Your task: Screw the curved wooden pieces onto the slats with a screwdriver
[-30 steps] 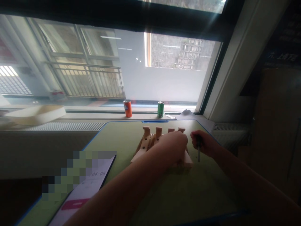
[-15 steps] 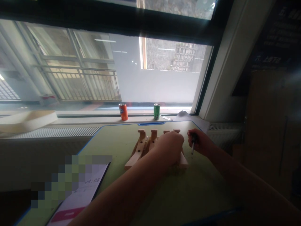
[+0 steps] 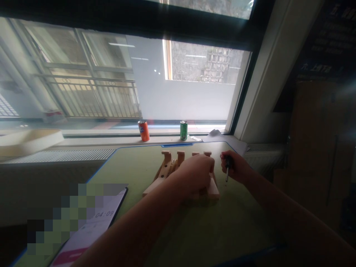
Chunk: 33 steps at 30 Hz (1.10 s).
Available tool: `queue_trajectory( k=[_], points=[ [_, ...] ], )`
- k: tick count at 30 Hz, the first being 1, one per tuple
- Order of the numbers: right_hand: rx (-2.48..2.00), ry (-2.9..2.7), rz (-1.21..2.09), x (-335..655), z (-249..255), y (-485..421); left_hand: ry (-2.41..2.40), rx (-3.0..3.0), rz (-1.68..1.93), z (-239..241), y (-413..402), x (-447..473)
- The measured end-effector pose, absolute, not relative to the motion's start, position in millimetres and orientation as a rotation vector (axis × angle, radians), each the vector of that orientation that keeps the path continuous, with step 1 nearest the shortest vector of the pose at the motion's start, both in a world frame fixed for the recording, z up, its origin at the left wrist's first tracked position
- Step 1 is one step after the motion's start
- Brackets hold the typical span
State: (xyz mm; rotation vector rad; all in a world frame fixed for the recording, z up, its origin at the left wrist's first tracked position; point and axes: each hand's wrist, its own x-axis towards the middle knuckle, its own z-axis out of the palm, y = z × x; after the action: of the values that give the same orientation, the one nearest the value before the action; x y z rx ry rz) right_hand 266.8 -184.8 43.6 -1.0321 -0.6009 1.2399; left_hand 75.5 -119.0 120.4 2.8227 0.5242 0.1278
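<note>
A light wooden stand (image 3: 157, 186) lies on the green table, with several hooked uprights and dark holes along its slats. Over its right half is my left hand (image 3: 197, 170), knuckles up and fingers curled down. The hand covers much of the wood, so what its fingertips grip is hidden. To the right, apart from the stand, my right hand (image 3: 239, 167) is closed around the dark handle of a screwdriver (image 3: 228, 163). Its metal shaft points down toward the tabletop.
A tablet-like screen (image 3: 111, 207) showing a timer lies at the table's left. On the windowsill stand an orange can (image 3: 144, 131) and a green can (image 3: 184, 131). A white tray (image 3: 33, 142) sits at far left, crumpled paper (image 3: 222, 137) behind the table's right corner.
The whole view has shifted slightly, with things sitting a little further left. My left hand stays at the stand and my right hand keeps the screwdriver. The timer digits changed.
</note>
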Motion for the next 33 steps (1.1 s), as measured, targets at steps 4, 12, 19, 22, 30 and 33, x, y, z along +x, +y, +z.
queue_trajectory(
  k=[4, 12, 19, 22, 30, 33],
  points=[
    [-1.035, -0.6, 1.25, 266, 44, -185, 0.494, 2.79, 0.242, 116, -114, 75],
    [-1.059, -0.6, 1.249, 267, 41, -183, 0.669, 2.81, 0.178, 126, -120, 75],
    [-1.115, -0.64, 1.254, 265, 43, -184, 0.692, 2.859, 0.168, 123, -118, 76],
    [-1.191, -0.686, 1.281, 262, 44, -186, 0.67, 2.851, 0.185, 121, -117, 76],
    [-1.476, -0.873, 1.306, 252, 34, -189, 0.551, 2.909, 0.183, 119, -112, 79],
    [-1.499, -0.93, 1.274, 250, 35, -189, 0.502, 2.919, 0.158, 120, -112, 80]
  ],
)
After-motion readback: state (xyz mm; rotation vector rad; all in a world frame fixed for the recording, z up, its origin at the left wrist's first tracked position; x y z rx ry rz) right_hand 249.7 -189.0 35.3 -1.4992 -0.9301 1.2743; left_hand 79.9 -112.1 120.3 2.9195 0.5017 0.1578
